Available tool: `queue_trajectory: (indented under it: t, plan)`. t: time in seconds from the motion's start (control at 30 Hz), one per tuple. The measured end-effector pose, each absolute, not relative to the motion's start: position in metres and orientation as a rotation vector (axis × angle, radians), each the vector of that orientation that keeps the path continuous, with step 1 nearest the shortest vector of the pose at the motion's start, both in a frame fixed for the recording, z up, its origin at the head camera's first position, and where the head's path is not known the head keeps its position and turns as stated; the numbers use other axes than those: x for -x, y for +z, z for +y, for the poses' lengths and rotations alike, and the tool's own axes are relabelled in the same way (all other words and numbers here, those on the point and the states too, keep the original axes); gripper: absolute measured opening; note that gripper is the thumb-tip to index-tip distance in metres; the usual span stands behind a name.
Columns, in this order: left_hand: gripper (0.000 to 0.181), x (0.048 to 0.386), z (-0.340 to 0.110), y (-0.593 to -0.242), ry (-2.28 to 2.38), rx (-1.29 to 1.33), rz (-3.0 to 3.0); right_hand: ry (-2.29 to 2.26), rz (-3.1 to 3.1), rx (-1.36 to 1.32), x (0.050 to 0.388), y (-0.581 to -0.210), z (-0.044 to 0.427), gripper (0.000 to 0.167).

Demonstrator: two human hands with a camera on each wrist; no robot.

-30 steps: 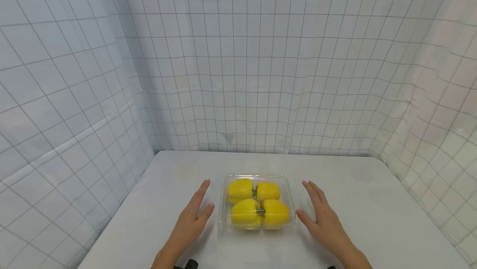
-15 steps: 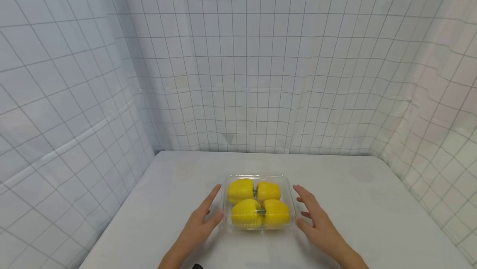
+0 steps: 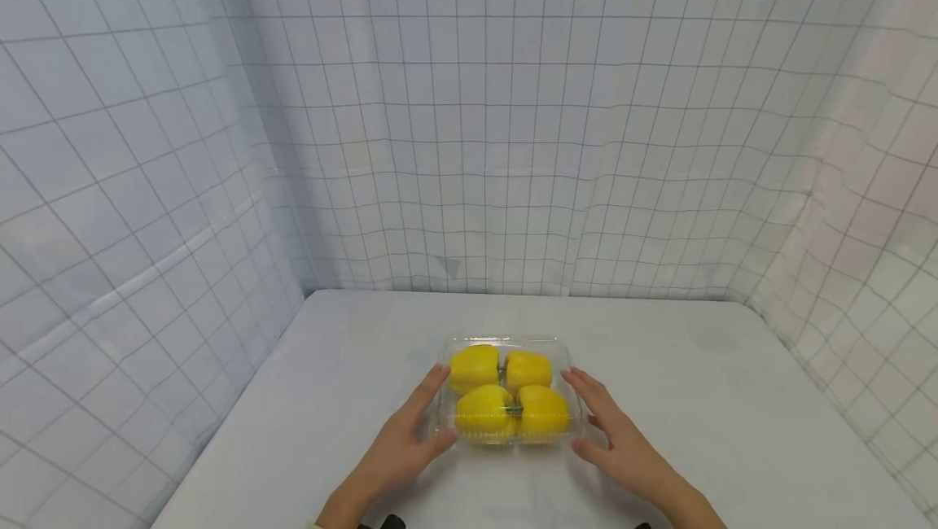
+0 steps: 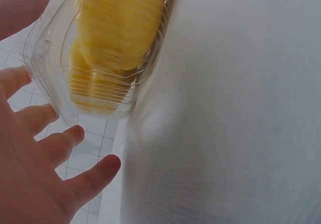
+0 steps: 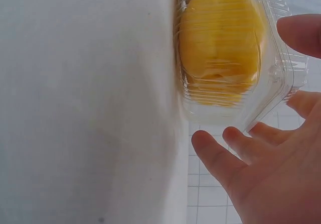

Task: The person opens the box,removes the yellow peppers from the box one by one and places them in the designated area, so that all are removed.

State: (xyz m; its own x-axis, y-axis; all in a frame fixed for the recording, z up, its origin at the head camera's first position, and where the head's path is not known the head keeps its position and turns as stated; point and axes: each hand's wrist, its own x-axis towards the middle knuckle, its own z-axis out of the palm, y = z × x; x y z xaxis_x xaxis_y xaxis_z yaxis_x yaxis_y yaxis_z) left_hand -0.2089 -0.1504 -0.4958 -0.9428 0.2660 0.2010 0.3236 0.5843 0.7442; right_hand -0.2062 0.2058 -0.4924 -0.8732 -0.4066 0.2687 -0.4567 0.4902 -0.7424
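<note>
A clear, boxy plastic container point(image 3: 506, 340) kept four rounded yellow peppers point(image 3: 486, 413) together, white tabletop point(image 3: 659, 366) beneath it; left hand point(image 3: 399, 441) and right hand point(image 3: 623, 443) flanked it, seemingly for balance, relaxed, gripping nothing

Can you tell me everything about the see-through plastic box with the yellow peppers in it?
The clear, squarish, plastic-looking box has finely ribbed walls and a rim that juts out. It looks closed and holds four yellow bell peppers. It sits flat on the white table, between the person's left hand and right hand; both seem to touch its sides.
</note>
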Motion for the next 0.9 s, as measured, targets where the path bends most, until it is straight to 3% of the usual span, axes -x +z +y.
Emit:
queue_trajectory:
  t: [0.9]
  plan:
    - [0.099, 0.2118, -0.1465, -0.4998, -1.443, 0.556, -2.719, 1.533, -2.703, -0.834, 0.2080, -0.4942, 0.2075, 0.077]
